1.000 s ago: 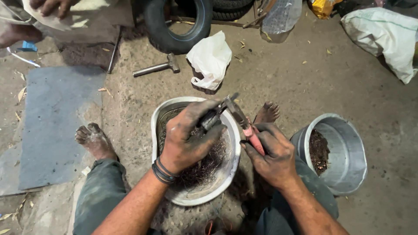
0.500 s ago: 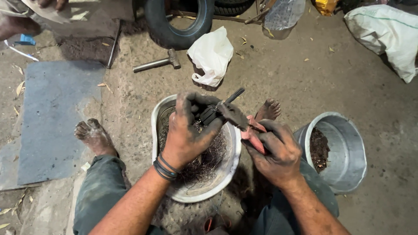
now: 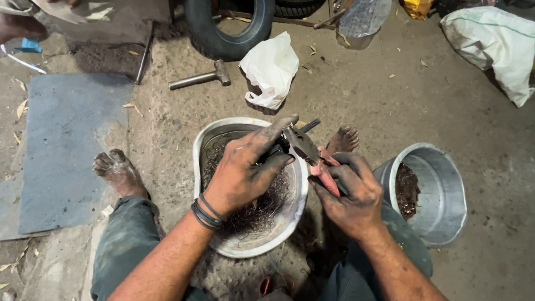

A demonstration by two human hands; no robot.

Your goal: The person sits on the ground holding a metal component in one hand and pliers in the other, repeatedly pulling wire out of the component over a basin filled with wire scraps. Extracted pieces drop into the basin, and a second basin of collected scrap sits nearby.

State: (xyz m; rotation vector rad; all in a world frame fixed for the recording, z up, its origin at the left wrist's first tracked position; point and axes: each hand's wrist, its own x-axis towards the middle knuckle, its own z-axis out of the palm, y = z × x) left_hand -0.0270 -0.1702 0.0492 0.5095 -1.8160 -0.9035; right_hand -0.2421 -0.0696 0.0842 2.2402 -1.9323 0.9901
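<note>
A: In the head view, what do the hands hold?

B: The right hand (image 3: pixel 351 192) is wrapped tight around the red grips of the pliers (image 3: pixel 309 153). The left hand (image 3: pixel 245 170) pinches a small dark part (image 3: pixel 278 149) right at the plier nose; the part is too grimy to tell what it is

A: And where is all this?

B: Over the basin (image 3: pixel 214 139), which stands on the floor (image 3: pixel 390 100) between the person's bare feet. A tangle of thin dark wire (image 3: pixel 259 209) lies in it

A: How far along does the work look?

B: Midway, as a guess. The wire heap in the basin is fairly large, so some stripping seems done. The bucket (image 3: pixel 446 173) just right of the right hand holds only a low layer of dark bits, and the part in the hands still looks uncleared

A: Anything else around?

B: A hammer (image 3: pixel 200 79), a white bag (image 3: pixel 271 68) and a tyre (image 3: pixel 228 28) lie farther off, well apart from the hands
</note>
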